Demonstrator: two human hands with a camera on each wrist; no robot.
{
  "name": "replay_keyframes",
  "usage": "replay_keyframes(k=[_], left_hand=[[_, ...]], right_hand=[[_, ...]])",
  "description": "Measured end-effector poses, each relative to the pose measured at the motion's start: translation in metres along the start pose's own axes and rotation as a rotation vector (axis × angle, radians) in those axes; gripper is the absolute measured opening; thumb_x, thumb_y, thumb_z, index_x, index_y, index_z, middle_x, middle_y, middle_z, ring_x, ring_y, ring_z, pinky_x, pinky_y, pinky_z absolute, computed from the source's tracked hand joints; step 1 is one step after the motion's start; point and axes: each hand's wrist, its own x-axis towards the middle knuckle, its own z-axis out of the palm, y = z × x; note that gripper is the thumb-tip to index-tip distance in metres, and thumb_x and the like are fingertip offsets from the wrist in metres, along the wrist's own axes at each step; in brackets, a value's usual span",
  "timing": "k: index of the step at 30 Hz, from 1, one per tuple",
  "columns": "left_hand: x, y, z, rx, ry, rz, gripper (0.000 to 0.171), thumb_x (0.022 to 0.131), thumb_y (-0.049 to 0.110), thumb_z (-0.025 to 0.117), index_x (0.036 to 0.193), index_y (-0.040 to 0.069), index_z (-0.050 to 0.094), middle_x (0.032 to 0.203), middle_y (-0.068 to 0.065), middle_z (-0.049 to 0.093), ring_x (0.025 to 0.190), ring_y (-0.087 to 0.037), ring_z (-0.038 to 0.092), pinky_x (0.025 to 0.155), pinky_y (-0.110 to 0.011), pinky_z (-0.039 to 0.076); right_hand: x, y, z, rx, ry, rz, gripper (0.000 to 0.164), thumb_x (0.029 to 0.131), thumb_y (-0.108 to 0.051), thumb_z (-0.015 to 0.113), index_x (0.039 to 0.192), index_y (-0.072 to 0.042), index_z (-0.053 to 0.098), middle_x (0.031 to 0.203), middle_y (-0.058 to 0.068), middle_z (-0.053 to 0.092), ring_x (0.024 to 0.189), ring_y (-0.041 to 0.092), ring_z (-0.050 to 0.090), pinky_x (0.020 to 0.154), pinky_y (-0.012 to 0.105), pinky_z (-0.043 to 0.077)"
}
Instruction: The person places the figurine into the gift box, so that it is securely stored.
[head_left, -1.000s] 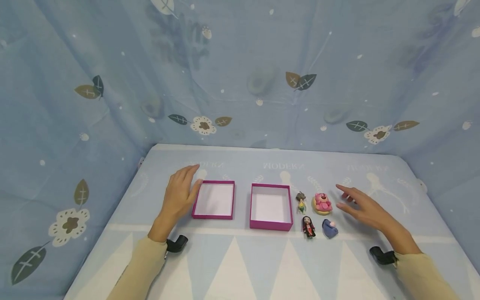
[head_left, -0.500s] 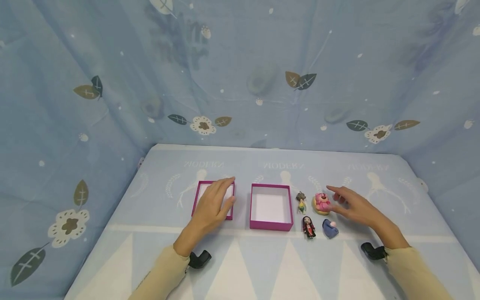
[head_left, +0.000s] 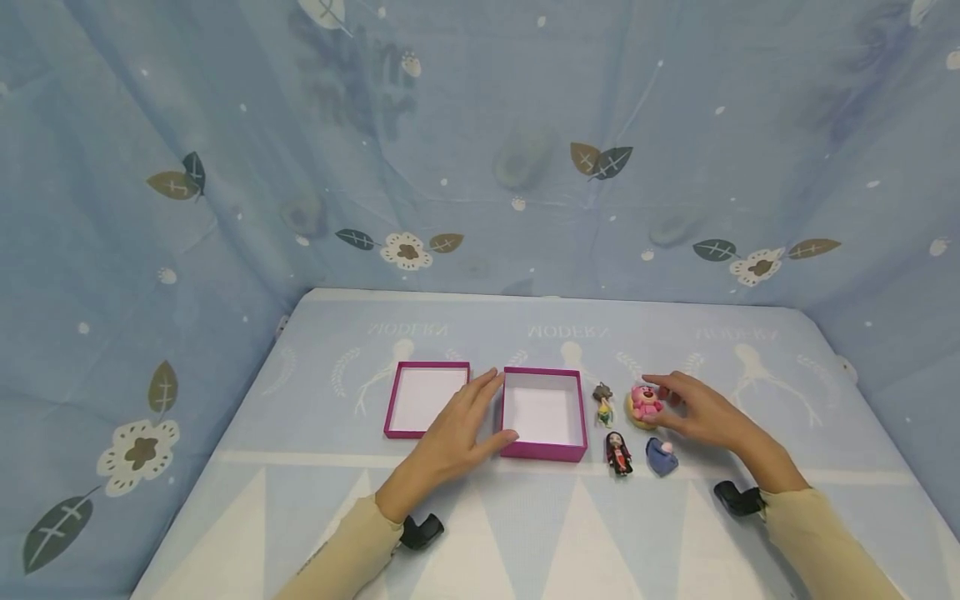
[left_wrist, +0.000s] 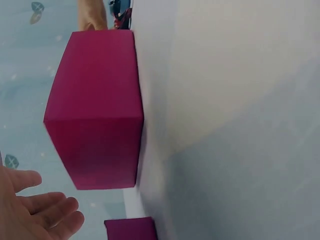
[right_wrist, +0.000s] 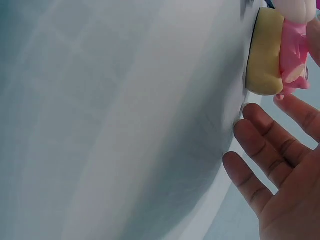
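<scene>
My left hand (head_left: 453,437), fingers extended, is at the left side of a white-lined magenta box (head_left: 543,452). In the left wrist view its fingers lie off one corner of the box's magenta walls (left_wrist: 95,80). My right hand (head_left: 701,408) reaches over a pink bear figurine (head_left: 645,402) on a yellow ring base (right_wrist: 265,55). Its thumb and index fingertip lie at either side of the bear, and the other fingers (right_wrist: 255,142) are spread near the tabletop. The bear stays on the table.
A shallow magenta tray or lid (head_left: 426,434) lies left of the box. Right of the box are a small grey-haired doll (head_left: 603,405), a dark-haired doll in black and red (head_left: 618,454) and a blue heart-shaped piece (head_left: 662,457). A patterned blue curtain (head_left: 480,167) stands behind.
My left hand has moved right, from beside the shallow lid across it to the box's left side. My right hand has moved left, onto the pink bear. The objects have stayed in place.
</scene>
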Motion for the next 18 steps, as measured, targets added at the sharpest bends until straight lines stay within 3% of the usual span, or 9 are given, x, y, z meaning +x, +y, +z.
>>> replay_keyframes(k=[10,18], left_hand=[[-0.0021,0.0039,0.0087,0.048,-0.058,0.010,0.097,0.086,0.070,0.055,0.155,0.008,0.026,0.154,-0.009,0.037,0.141,-0.022,0.039,0.116,-0.040,0.036],[-0.0018,0.0035,0.0100,0.048,-0.057,0.028,0.101,0.083,0.066,0.064,0.155,0.007,0.025,0.154,-0.010,0.035,0.140,-0.021,0.039,0.115,-0.039,0.037]], right_hand=[[0.0004,0.0037,0.0038,0.025,0.040,-0.068,0.061,0.076,-0.027,0.084,0.127,-0.002,0.061,0.096,-0.001,0.059,0.084,0.014,0.053,0.071,0.032,0.049],[0.0003,0.0058,0.0058,0.066,0.017,-0.021,0.066,0.074,-0.028,0.086,0.130,-0.005,0.059,0.097,-0.002,0.056,0.084,0.015,0.050,0.070,0.028,0.047]])
